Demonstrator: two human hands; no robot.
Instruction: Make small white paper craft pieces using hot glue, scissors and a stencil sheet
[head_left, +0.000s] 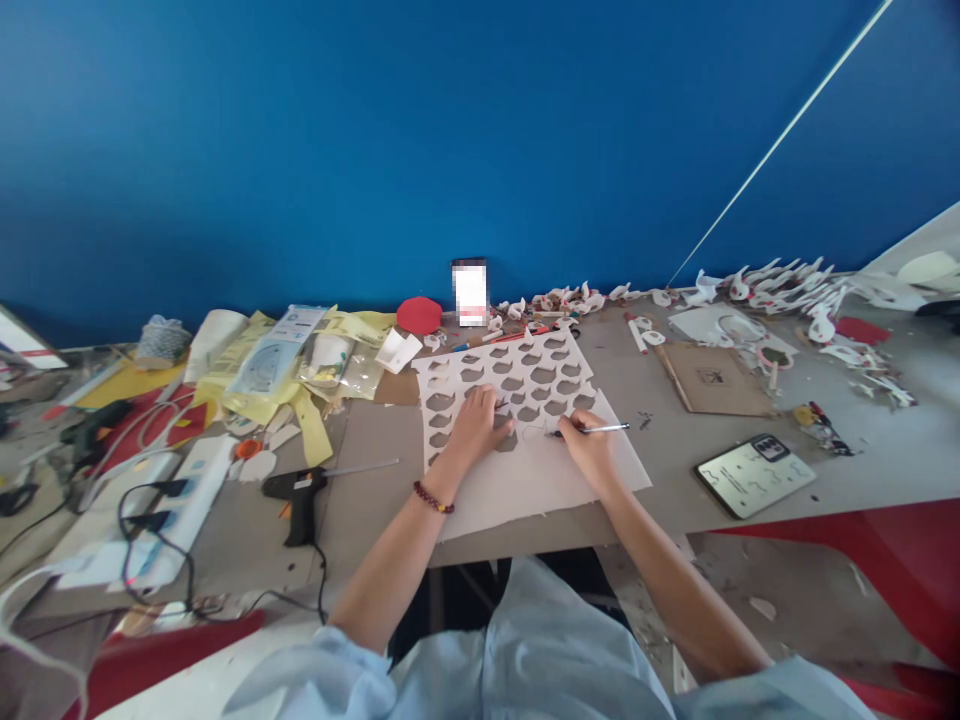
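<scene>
From where I stand, a blue wall (375,150) rises behind a cluttered grey table (375,500). In the middle of the table lies a white sheet (525,485), its far part full of leaf-like holes, its near part whole. White cutouts (592,300) straggle along the foot of the wall. Over to the left is a power strip (199,490) with black plugs in it; to the right, some brown cardboard (720,395). A glue gun (302,505) lies left of the sheet, a phone (754,475) face down to the right. The left hand (474,425) rests on the sheet, relaxed, thumb spread, over the holes. The right hand (590,450) grips a pen (604,429), its tip at a faint outline on the sheet. A beaded bracelet (433,498) circles the left wrist.
</scene>
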